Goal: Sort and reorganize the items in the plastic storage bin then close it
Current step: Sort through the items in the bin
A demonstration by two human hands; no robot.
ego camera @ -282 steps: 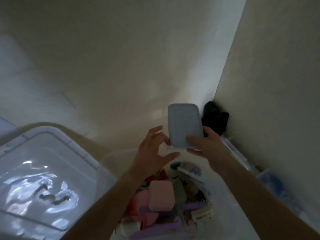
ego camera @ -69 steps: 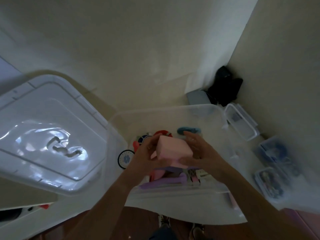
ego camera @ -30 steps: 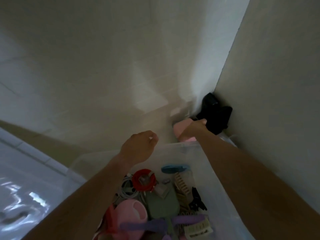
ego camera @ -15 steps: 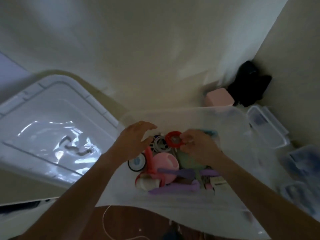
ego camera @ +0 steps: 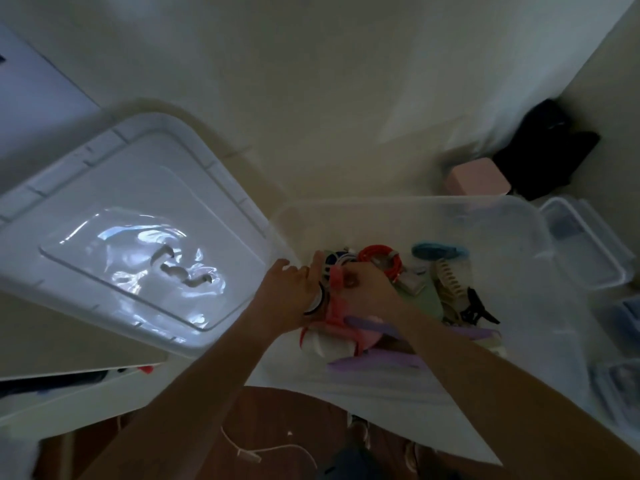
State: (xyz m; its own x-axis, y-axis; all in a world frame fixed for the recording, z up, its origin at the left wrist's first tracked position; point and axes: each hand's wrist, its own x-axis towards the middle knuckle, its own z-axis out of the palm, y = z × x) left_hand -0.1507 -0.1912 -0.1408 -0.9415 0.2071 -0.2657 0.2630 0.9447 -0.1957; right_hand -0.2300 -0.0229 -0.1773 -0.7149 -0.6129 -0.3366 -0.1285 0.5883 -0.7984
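The clear plastic storage bin stands open in front of me, with its white lid lying to its left. Both hands are inside the bin at its left end. My left hand has its fingers spread and rests against a round black-rimmed disc. My right hand is closed around a pink item among the clutter. Near them lie a red coiled cable, a blue piece, a beige comb, a black clip and purple pieces.
A pink box sits on the floor behind the bin, beside a black object in the wall corner. Small clear lidded containers lie to the right of the bin. A white cord lies on the dark floor below.
My right hand put the pink box down behind the bin, came back in, and shifted left from the red cable onto the pink item. My left hand dropped lower beside it.
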